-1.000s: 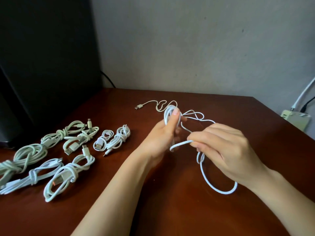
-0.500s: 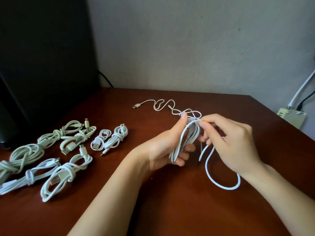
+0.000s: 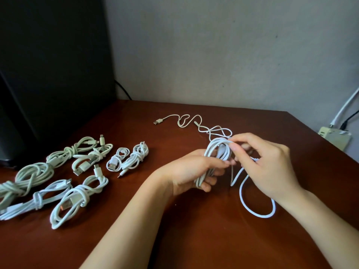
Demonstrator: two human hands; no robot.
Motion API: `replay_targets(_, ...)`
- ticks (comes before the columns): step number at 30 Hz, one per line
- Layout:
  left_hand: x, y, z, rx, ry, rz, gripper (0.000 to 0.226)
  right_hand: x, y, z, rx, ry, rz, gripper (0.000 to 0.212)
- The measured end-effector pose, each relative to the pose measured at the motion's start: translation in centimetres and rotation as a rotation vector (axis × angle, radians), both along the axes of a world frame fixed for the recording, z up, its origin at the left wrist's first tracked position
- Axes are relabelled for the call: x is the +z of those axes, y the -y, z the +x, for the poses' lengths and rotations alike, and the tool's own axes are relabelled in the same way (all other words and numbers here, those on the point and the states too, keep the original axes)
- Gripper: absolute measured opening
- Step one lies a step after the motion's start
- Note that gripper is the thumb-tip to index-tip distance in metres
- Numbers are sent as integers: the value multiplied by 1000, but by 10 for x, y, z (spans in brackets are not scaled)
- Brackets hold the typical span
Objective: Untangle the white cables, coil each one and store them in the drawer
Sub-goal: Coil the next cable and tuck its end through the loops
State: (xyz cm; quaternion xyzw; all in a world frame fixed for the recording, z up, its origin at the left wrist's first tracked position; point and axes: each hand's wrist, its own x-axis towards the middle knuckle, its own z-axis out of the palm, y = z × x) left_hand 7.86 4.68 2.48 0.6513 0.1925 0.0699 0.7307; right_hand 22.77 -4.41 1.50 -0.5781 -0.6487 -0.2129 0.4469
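Setting: desk corner, home or small office; cannot tell which. Reddish-brown wooden desk [image 3: 194,239] against a plain grey wall [image 3: 213,55]. Large dark object [image 3: 54,65] upper left, type unclear. Beige power strip [image 3: 334,138] at right edge, leads plugged in. Coiled white cables [image 3: 136,159] at left.

Current white cable [image 3: 216,152]: half coiled, loops upright in my left hand [image 3: 191,171], right hand [image 3: 268,162] pinching the top turn. Tail hangs in one open loop; USB plug [image 3: 158,121] trails flat beyond. Knotted bundles [image 3: 77,197] lie grouped well left.
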Motion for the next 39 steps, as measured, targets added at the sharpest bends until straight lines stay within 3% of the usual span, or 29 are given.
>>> replay_targets(5, 4, -3, 2, 162, 97, -165, 29, -1, -2, 1, -19, -46, -64, 16)
replay_targets(8, 8, -5, 3, 244, 175, -268, 35, -1, -1, 1, -8, -105, -239, 30)
replay_targets(11, 9, -6, 3, 290, 218, -286, 39, -2, 0, -2, -47, -82, -456, 46)
replay_targets(14, 9, -6, 3, 310, 218, -260, 40, 0, 2, -6, -67, -43, -514, 53)
replay_targets(29, 2, -9, 5, 384, 154, -208, 41, 9, 6, -12, -126, 40, -572, 49)
replay_targets(39, 0, -9, 6, 371, 250, -284, 50, 3, 3, -7, -65, -28, -493, 28)
